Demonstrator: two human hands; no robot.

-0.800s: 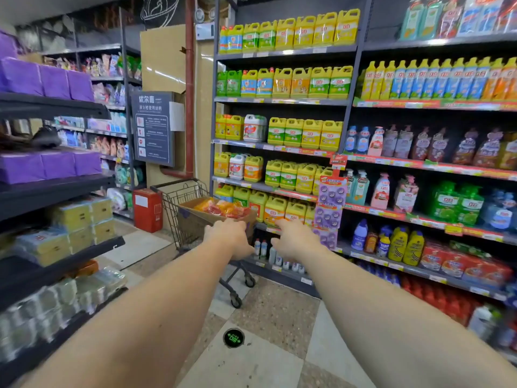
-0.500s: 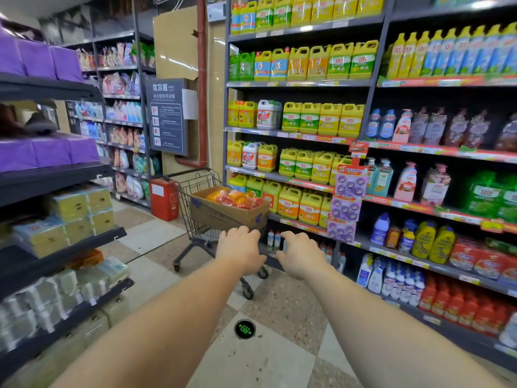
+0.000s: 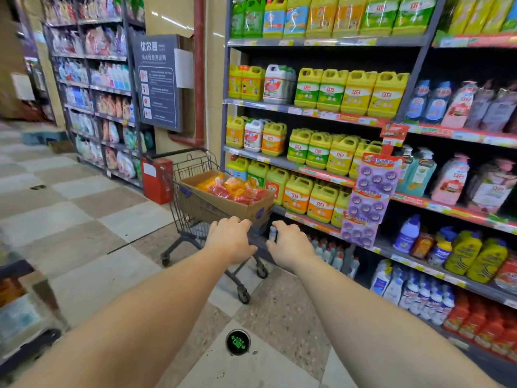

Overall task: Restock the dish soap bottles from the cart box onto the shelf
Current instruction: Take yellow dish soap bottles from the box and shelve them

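Both arms reach straight ahead toward a wire shopping cart (image 3: 195, 191) that stands on the checkered floor (image 3: 84, 219) just beside the shelf (image 3: 307, 110) of dish soap jugs. The left hand (image 3: 230, 239) lies palm down at the cart's near end, its fingers (image 3: 237, 223) curled over the spot where the handle would be; the handle itself is hidden under the hand, so whether the hand grips it cannot be told. The right hand (image 3: 291, 243) is just beside it, also palm down with fingers bent and slightly spread, and nothing can be seen in its hold.

A cardboard box (image 3: 237, 204) sits in the cart's basket, tilted, its long axis running from the near right corner away to the far left. It is filled with orange and red soap packs (image 3: 232, 189) lying on their sides in a loose heap; which way their tops point cannot be made out.

On the shelf the yellow and green jugs (image 3: 349, 92) stand upright in rows with labels facing the aisle. A strip of purple hanging cards (image 3: 369, 197) dangles in front of the shelf's upright. A red box (image 3: 156, 180) stands on the floor behind the cart, below a dark wall notice (image 3: 159, 82)
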